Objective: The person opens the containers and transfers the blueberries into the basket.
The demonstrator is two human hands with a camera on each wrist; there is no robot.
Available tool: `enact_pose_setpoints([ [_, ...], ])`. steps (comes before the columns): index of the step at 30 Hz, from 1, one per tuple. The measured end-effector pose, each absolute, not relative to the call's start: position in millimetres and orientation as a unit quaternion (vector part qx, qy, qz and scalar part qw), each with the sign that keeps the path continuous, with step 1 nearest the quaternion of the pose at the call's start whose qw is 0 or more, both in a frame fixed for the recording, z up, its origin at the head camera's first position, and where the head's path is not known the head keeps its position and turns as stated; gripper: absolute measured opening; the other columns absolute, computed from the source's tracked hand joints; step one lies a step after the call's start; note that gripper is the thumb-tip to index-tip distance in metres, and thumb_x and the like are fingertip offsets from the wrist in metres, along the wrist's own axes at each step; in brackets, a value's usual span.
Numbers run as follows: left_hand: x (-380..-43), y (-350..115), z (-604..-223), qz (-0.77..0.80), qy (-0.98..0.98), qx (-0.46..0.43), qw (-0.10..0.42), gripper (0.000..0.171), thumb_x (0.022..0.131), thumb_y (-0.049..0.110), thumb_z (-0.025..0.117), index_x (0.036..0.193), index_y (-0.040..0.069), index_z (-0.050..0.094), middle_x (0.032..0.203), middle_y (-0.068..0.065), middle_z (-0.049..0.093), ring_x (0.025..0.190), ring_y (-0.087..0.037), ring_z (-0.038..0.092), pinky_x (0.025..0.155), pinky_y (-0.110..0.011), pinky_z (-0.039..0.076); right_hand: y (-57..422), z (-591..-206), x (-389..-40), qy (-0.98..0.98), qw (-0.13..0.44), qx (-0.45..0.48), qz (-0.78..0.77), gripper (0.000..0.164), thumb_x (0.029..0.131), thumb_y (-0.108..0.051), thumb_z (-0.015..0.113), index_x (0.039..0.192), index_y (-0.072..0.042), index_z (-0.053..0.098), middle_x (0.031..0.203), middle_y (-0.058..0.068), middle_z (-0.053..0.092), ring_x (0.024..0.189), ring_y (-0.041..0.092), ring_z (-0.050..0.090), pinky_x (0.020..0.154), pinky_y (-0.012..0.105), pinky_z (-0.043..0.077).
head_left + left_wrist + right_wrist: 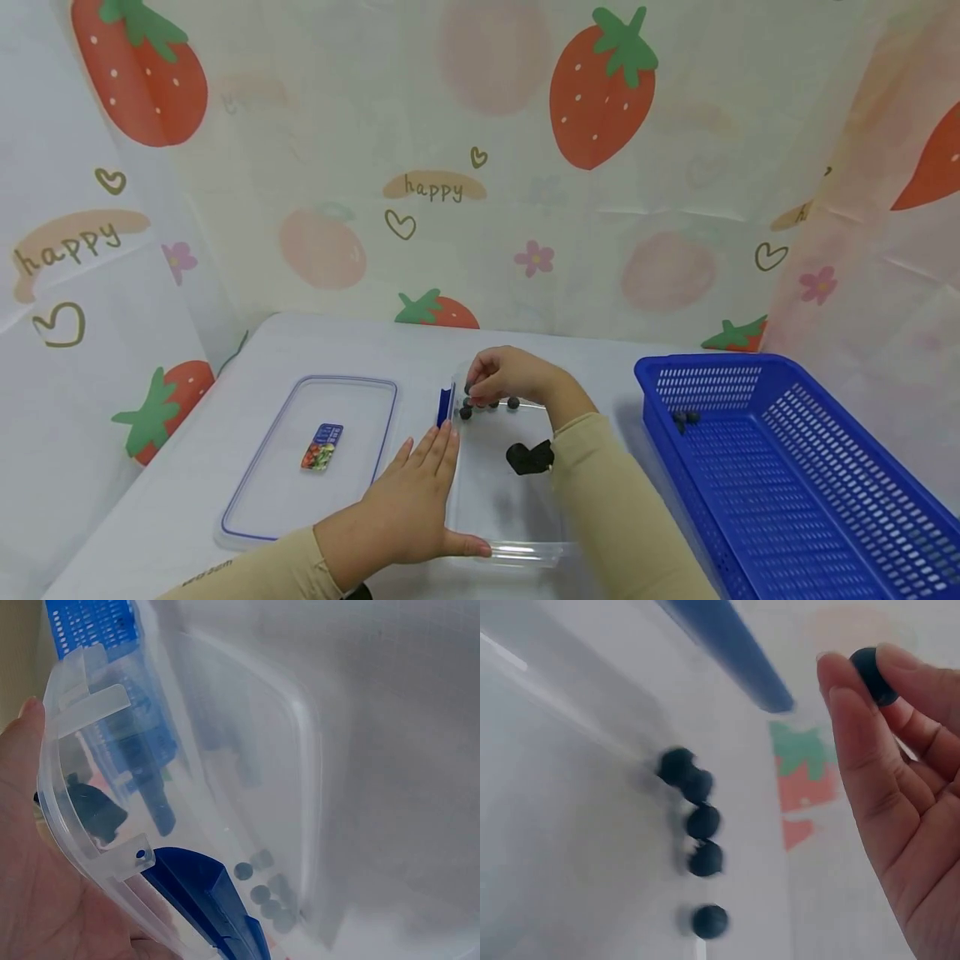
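Note:
A clear plastic food container (510,508) with a blue latch (445,406) stands in front of me. My left hand (408,508) lies along its left side, fingers straight and thumb out at the near rim. My right hand (510,375) is over the far left corner and pinches a blueberry (874,676) between thumb and fingertips. Below it, several dark blueberries (703,823) lie along the container's far end, most of them in a row. Through the clear wall they look blurred in the left wrist view.
Left of the container lies its flat clear lid (300,500), blue-edged, with a printed label (322,447). On the right stands a blue perforated basket (780,467) holding a few blueberries (685,419) in its far left corner. A black object (528,458) shows beside the right sleeve.

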State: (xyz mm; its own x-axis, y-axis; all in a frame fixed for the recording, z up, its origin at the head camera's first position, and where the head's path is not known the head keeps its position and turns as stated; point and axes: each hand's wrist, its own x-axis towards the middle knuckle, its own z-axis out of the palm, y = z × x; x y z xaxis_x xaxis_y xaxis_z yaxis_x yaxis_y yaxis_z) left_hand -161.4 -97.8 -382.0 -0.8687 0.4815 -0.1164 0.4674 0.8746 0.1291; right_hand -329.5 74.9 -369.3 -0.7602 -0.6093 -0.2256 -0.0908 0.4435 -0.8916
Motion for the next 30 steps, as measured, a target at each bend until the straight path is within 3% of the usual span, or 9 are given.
enact_pose_setpoints([
  [5, -162, -97, -382, 0.044, 0.966, 0.242, 0.076, 0.128, 0.058, 0.092, 0.029, 0.145, 0.0, 0.015, 0.151, -0.017, 0.008, 0.138, -0.032, 0.009, 0.108, -0.052, 0.013, 91, -355, -332, 0.799, 0.264, -0.219, -0.494, 0.009, 0.085, 0.0, 0.061, 0.092, 0.002, 0.057, 0.092, 0.016, 0.063, 0.09, 0.03, 0.064, 0.079, 0.034, 0.052],
  [13, -163, -96, -383, 0.038, 0.967, 0.241, 0.074, 0.125, 0.06, 0.09, 0.033, 0.145, 0.0, 0.015, 0.151, -0.018, 0.009, 0.138, -0.032, 0.01, 0.108, -0.052, 0.013, 124, -333, -335, 0.813, 0.235, -0.229, -0.481, 0.011, 0.086, -0.001, 0.06, 0.095, 0.002, 0.057, 0.093, 0.016, 0.061, 0.095, 0.034, 0.062, 0.081, 0.035, 0.051],
  [22, -162, -96, -383, 0.038, 0.967, 0.243, 0.073, 0.124, 0.062, 0.088, 0.037, 0.145, -0.001, 0.014, 0.151, -0.018, 0.007, 0.138, -0.032, 0.009, 0.108, -0.052, 0.013, 156, -309, -332, 0.814, 0.22, -0.24, -0.482, 0.014, 0.085, 0.001, 0.059, 0.099, 0.004, 0.055, 0.094, 0.016, 0.058, 0.092, 0.026, 0.064, 0.081, 0.035, 0.051],
  [30, -161, -97, -382, 0.039, 0.966, 0.244, 0.075, 0.123, 0.063, 0.088, 0.037, 0.145, -0.001, 0.014, 0.151, -0.018, 0.007, 0.138, -0.032, 0.009, 0.108, -0.052, 0.013, 191, -291, -324, 0.825, 0.189, -0.254, -0.468, 0.021, 0.085, -0.005, 0.063, 0.102, 0.003, 0.054, 0.101, 0.022, 0.057, 0.094, 0.028, 0.063, 0.083, 0.036, 0.05],
])
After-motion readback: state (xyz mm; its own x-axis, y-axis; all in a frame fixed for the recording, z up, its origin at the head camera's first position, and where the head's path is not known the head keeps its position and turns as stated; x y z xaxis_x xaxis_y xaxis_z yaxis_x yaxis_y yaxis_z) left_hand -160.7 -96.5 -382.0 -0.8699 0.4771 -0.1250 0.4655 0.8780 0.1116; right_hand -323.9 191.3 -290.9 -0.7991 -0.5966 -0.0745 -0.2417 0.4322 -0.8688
